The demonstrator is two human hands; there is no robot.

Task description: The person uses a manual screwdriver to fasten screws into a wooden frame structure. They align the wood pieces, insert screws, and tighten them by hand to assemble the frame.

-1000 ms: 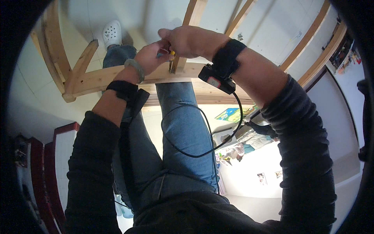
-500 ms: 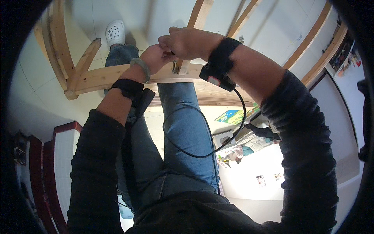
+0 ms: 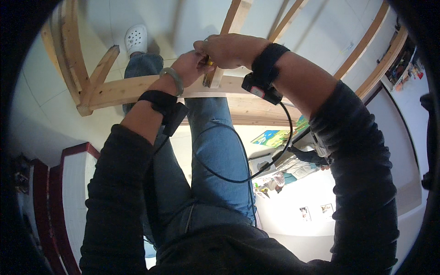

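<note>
My left hand and my right hand meet above a wooden beam of a pale wood frame. The fingers of both are pinched close together. Between them shows a small yellow thing, mostly hidden by my fingers, so its kind cannot be made out. Just below my fingers, a wooden slat joins the beam, with a slot or bit of hardware at its end that is hard to make out.
More wooden bars stretch away at the right, and crossed legs stand at the left. My jeans-clad leg lies under the beam. A black cable loops from my right wrist strap. A white clog is on the floor.
Both hands have shifted slightly to the right, the left one more. The small yellow thing now shows between the fingers, where it was not visible before.
</note>
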